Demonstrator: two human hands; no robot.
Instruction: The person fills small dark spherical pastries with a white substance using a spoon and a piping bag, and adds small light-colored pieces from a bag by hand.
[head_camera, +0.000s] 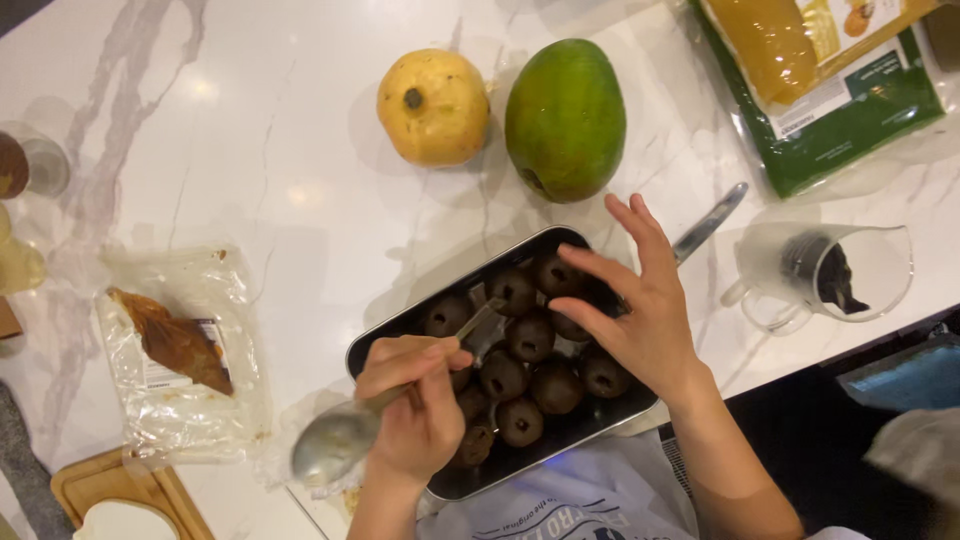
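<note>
Left hand (415, 415) pinches spoon (345, 435) by handle, bowl end pointing out over counter (280, 150). Right hand (640, 310) fingers spread, fingertips on dark round balls (530, 370) inside metal tray (400, 325) at counter edge. Balls look soft, sticky, easily dented; best lifted lightly at sides. Mango (565, 118), yellow fruit (433, 106), measuring cup (830, 275) nearby.
</note>
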